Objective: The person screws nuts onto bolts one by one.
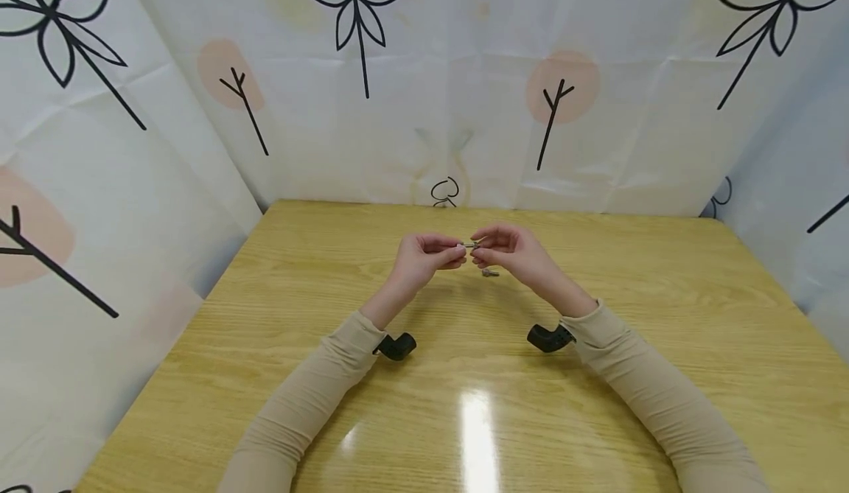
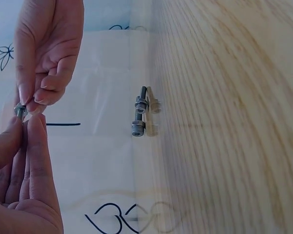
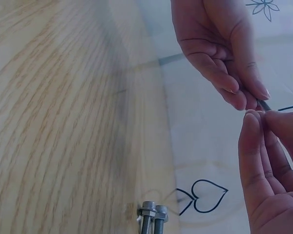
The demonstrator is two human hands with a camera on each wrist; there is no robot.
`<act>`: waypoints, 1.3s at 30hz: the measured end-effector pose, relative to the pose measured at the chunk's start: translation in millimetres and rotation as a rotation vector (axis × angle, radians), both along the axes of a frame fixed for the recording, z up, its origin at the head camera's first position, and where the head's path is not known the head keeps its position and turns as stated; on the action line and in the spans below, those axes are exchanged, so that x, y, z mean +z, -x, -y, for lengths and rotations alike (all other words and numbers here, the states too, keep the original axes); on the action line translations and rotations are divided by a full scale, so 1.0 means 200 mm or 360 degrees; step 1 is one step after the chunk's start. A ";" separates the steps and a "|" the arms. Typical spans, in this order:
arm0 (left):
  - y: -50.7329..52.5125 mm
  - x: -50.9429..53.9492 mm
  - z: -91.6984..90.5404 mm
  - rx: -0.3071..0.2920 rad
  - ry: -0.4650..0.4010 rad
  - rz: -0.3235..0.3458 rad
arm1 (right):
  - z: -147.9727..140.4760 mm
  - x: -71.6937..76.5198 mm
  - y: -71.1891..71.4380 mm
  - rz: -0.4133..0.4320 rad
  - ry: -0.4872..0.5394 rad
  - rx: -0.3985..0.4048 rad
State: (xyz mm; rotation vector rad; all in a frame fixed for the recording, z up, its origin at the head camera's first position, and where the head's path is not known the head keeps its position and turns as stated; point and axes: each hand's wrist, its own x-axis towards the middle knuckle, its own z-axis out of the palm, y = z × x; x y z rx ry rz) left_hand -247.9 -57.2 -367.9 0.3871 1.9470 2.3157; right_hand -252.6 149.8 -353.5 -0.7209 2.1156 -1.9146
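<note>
In the head view my left hand [image 1: 424, 256] pinches a small metal bolt [image 1: 469, 245] between thumb and fingertips, just above the table. The right hand [image 1: 512, 251] meets it from the other side, its thumb and fingers pinching the bolt's wider end. That wider part [image 2: 20, 111] shows in the left wrist view; whether it is a nut or the bolt's head I cannot tell. Fingertips cover much of the bolt. Below the hands, two bolts with nuts on them [image 2: 139, 117] lie side by side on the table.
The wooden table [image 1: 332, 272] reaches back to a white patterned cloth [image 1: 451, 110], which also hangs at both sides. Black wrist devices [image 1: 396, 346] sit at the sleeve cuffs. Light glares off the table's front part.
</note>
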 end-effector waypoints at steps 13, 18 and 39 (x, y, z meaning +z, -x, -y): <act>0.00 -0.01 -0.01 -0.0001 0.0017 -0.0011 | 0.00 -0.01 -0.01 0.0029 -0.0093 -0.0050; -0.01 -0.02 -0.01 -0.0009 0.0001 0.0019 | -0.01 -0.02 -0.02 0.0017 -0.0041 -0.0044; -0.01 -0.01 -0.02 -0.0017 0.0024 -0.0032 | -0.02 -0.01 -0.02 -0.0006 -0.0020 -0.0021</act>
